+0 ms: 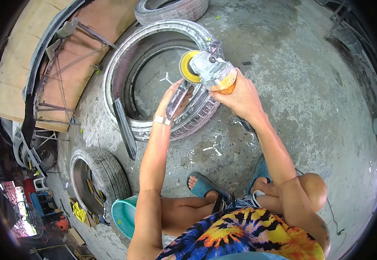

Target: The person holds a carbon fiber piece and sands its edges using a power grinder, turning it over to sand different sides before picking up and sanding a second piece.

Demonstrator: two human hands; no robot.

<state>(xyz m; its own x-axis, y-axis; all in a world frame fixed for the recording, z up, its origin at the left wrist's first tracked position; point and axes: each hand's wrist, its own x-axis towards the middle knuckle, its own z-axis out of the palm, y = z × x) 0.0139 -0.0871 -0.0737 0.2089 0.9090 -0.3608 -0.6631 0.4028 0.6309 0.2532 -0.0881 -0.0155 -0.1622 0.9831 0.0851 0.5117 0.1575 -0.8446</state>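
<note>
My right hand is wrapped round the orange rear of a dusty angle grinder. Its yellow disc faces left, just above my left hand. In that left hand is a dark, dust-coated elongated piece, tilted, its upper end close below the disc. Both hands are over a large tire lying flat on the floor and covered in pale dust. A similar dark strip rests across the tire's left edge, its lower end hanging outside.
Another tire lies behind; a third leans at lower left, beside a teal bucket. A large tan panel with a metal frame stands at left. My sandalled feet are on the worn concrete floor; a thin cable lies at right.
</note>
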